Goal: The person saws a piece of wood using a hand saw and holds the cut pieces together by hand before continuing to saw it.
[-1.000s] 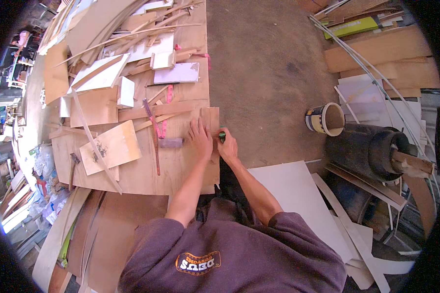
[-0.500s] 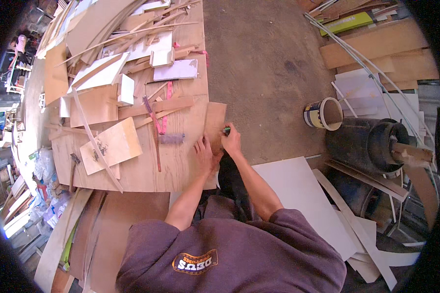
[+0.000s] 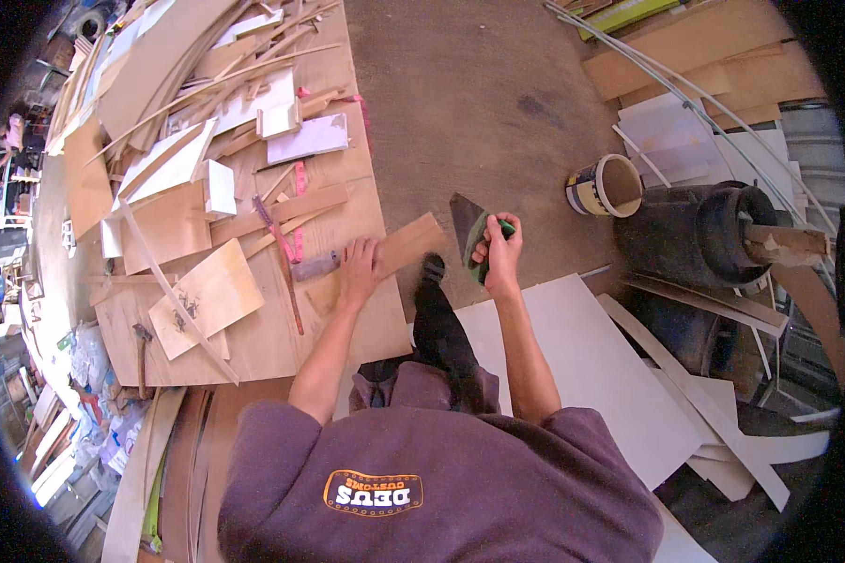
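Observation:
My left hand grips a short, flat wooden board at the table's near right corner. The board is slightly blurred, and its far end sticks out past the table edge. Out over the floor, my right hand is closed around the green and black handle of a handsaw. Its dark blade points away from me, foreshortened, and stands apart from the board. Beside my left hand, on the table, lies a greyish purple cylinder.
The plywood table carries wood offcuts, white panels, a pink strap and a hammer. To the right stand a bucket and a black drum. A large white sheet lies on my right.
My right hand has moved right with the saw, whose blade now shows apart from the board. My left hand has shifted left, and the board has turned, its far end swinging rightward.

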### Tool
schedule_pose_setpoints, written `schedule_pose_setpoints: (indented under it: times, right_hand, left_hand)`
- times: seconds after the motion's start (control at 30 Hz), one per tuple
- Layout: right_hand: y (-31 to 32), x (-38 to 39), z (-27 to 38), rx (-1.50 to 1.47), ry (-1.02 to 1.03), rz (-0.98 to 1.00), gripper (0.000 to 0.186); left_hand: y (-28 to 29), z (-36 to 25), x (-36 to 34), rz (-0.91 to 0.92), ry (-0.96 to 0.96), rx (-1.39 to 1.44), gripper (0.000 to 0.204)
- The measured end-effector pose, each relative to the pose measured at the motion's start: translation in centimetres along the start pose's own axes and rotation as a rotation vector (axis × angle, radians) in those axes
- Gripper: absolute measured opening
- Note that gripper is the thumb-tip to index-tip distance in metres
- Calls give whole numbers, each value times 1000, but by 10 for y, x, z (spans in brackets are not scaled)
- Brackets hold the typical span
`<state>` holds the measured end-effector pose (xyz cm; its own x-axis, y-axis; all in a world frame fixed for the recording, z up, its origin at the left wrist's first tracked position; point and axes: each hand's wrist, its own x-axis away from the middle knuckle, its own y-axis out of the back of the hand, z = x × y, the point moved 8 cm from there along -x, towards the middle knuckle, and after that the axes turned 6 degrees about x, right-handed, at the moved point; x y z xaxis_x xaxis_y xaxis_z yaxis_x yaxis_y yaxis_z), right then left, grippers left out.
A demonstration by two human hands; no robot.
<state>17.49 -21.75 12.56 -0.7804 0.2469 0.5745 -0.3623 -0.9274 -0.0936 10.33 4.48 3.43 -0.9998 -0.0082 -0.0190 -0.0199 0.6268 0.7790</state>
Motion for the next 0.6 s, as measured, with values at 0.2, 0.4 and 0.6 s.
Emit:
schedule_pose_setpoints:
  times: [0.2,0.4,0.6]
  right_hand:
    - [-10,1,18,-210,-77,20,19]
    - [-26,2,18,-217,-104,-104,15]
    - [-32,2,15,-214,-150,-142,14]
  left_hand:
    - [-19,3,-16,-112,-94,-324,18]
    - [-5,-15,-27,-250,-60,-323,16]
    - [-9,5,-22,-197,113,-261,15]
